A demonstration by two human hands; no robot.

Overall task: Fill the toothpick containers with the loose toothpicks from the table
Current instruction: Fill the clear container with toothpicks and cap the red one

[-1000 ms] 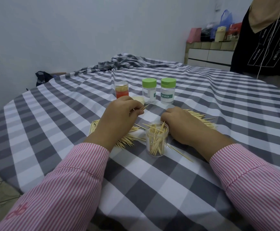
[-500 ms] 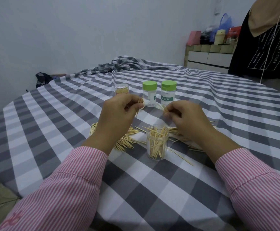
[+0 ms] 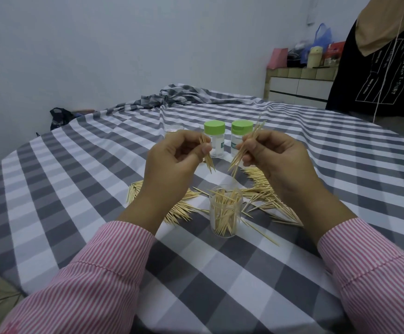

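An open clear container (image 3: pixel 225 213), partly filled with toothpicks, stands upright on the checked tablecloth between my wrists. My left hand (image 3: pixel 174 162) is raised above it and pinches a small bundle of toothpicks (image 3: pixel 208 156) pointing down. My right hand (image 3: pixel 275 157) is raised too and pinches a longer bundle (image 3: pixel 245 150), tilted, its lower tips above the container. Loose toothpicks (image 3: pixel 263 191) lie in piles on both sides of the container. Two clear containers with green lids (image 3: pixel 215 138) (image 3: pixel 241 135) stand behind my hands.
Another clear container (image 3: pixel 173 129) is partly hidden behind my left hand. The tablecloth (image 3: pixel 87 189) bunches up at the far edge of the round table. A person in a black shirt (image 3: pixel 376 68) stands at the far right by a cabinet with bags on top.
Both hands have risen from the table, each with a bundle of toothpicks, and now hold them above the open container. The camera view has tilted a little.
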